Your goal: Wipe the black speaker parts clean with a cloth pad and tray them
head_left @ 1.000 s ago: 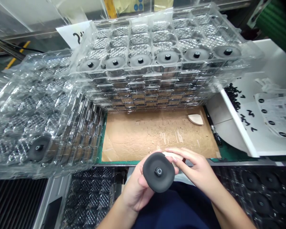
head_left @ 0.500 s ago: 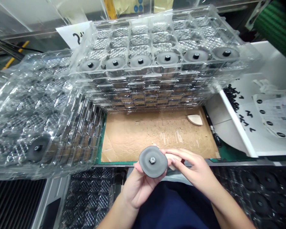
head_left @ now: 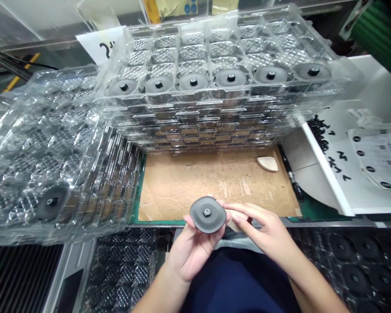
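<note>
My left hand (head_left: 195, 248) grips a dark grey round disc (head_left: 200, 221) by its rim, its face with a small black hub turned up toward me. Pinched in the fingers of my right hand (head_left: 263, 224) is a pale, whitish wedge-shaped pad (head_left: 237, 215), held against or close beside the disc's right edge; contact is hard to make out. Both hands are over the front edge of a cardboard sheet (head_left: 169, 187). A similar pale wedge-shaped pad (head_left: 267, 164) lies on the cardboard at the right.
A stack of clear plastic trays (head_left: 195, 117) stands behind the cardboard, with similar discs in its front row. Another tray stack (head_left: 52, 156) is at left. A black marker (head_left: 295, 184) lies beside a white bin (head_left: 332, 174) of small black parts. Trays of discs (head_left: 368, 261) sit lower right.
The disc has tilted in my left hand, so its face looks flatter, and it has risen slightly. My right hand stays nearly in place with the pale pad.
</note>
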Demonstrator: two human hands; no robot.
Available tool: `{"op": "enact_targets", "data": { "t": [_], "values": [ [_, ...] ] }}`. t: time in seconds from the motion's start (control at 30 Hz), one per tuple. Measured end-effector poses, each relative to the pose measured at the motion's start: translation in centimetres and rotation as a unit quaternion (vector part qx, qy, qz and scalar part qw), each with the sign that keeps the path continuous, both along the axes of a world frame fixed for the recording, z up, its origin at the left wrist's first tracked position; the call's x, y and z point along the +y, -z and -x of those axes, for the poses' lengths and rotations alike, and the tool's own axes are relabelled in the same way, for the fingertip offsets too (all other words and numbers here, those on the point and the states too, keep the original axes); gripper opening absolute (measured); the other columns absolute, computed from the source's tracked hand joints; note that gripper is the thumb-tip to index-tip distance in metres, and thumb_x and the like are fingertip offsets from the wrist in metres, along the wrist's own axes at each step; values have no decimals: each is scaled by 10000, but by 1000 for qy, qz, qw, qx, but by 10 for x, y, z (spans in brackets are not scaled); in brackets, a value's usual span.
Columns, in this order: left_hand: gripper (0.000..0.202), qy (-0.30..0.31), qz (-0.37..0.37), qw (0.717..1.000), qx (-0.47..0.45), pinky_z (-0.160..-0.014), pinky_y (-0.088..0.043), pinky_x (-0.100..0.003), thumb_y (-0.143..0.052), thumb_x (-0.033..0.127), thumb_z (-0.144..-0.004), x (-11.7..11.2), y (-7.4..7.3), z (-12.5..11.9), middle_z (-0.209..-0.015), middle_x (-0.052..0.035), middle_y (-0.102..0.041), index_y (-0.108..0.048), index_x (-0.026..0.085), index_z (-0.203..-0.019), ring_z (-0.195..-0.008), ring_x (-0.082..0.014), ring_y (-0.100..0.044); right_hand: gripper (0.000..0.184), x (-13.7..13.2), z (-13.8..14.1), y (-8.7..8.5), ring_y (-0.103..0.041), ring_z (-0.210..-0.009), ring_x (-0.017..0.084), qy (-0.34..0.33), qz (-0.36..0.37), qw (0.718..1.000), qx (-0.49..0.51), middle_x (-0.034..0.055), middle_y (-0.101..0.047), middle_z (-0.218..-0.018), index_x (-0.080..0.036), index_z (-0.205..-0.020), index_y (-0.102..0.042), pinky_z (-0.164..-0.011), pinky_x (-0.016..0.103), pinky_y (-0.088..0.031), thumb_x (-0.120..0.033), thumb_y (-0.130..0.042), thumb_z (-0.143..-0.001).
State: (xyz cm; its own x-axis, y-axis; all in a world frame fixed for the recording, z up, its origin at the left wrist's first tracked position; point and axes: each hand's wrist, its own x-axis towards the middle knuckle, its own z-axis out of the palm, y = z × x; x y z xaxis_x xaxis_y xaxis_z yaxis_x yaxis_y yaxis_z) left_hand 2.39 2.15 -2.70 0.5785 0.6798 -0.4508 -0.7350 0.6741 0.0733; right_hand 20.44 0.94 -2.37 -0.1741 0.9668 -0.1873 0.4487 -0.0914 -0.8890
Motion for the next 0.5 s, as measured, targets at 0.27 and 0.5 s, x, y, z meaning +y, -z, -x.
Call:
{"op": "enact_targets", "data": {
  "t": [0.27,0.5],
  "values": [
    [395,-9,8,1000,4,-903,-514,-253,-727,364,-674,-1,0,0,-1117,-39,-696,-693,202,-1033,-1032,-215,-642,287,-1,0,1,-619,-952,215,0,6,1000,0,79,-680,-1004,-202,-1122,-651,-734,322,-516,-311,-478,-921],
    [421,-8,21,1000,20,-876,-529,-256,-759,354,-635,-2,0,1,-1087,-51,-706,-697,188,-1016,-1008,-229,-653,297,-3,0,8,-618,-958,214,8,9,1000,12,72,-672,-1063,-226,-1131,-651,-740,315,-509,-340,-481,-915]
  ]
}}
